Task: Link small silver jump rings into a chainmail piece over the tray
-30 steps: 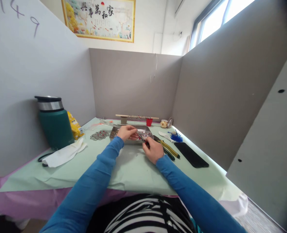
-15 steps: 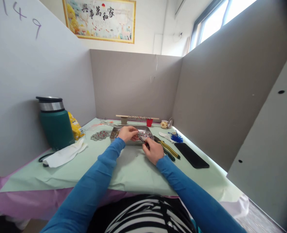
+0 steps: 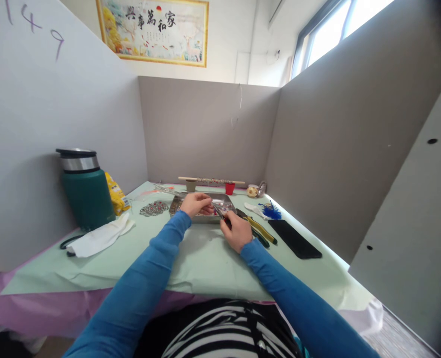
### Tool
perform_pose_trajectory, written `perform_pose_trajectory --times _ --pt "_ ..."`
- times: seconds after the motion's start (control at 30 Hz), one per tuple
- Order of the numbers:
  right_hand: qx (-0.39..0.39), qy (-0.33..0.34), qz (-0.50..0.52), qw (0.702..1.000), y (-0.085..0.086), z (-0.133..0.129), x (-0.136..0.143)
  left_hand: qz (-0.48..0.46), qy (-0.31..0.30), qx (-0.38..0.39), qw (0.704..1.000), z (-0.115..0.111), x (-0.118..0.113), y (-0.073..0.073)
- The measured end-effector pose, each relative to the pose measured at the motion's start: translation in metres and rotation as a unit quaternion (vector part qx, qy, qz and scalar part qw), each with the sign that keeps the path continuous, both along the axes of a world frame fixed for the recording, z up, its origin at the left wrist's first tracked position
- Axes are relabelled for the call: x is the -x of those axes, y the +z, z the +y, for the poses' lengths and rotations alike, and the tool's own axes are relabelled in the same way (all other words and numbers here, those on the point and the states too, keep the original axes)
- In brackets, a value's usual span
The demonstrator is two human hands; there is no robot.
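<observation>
In the head view my left hand (image 3: 197,205) is closed in a pinch over the metal tray (image 3: 172,211); whatever its fingertips hold is too small to make out. My right hand (image 3: 237,231) is wrapped round a pair of pliers (image 3: 218,211), whose narrow jaws point up and left toward the left fingertips. Small red and pale pieces lie in the tray below. Thin silvery wires (image 3: 168,190) stretch across the tray's back left corner. To the left of the tray is a heap of silvery and red beaded pieces (image 3: 154,208).
Yellow-handled pliers (image 3: 265,232) and a black phone-like slab (image 3: 294,238) lie on the right. A green bottle (image 3: 86,194) and white tissue (image 3: 101,236) stand left. Behind the tray, a beaded stick (image 3: 213,180) rests across a red cup (image 3: 230,188) and a brownish cup (image 3: 191,185).
My right hand has drawn slightly to the right with the pliers, and their jaws now sit a little apart from the left fingers. The left hand has shifted slightly left.
</observation>
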State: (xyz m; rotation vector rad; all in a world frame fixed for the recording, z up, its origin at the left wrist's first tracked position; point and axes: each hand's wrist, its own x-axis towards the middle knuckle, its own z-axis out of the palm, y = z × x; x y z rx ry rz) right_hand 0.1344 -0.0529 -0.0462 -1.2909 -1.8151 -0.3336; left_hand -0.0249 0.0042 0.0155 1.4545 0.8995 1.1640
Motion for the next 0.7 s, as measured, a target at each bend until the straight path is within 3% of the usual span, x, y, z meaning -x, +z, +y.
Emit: perform_pose_trajectory --times 0.37,0.7 --pt "0.007 0.011 -0.014 1.0 -0.0004 -0.0022 0.0005 0.054 0.024 0.012 0.998 0.0001 -0.0011 0.0013" --pt "0.013 0.008 -0.036 0.999 0.0002 -0.0014 0.0004 0.106 0.028 -0.038 0.993 0.0071 -0.0032 -0.0053"
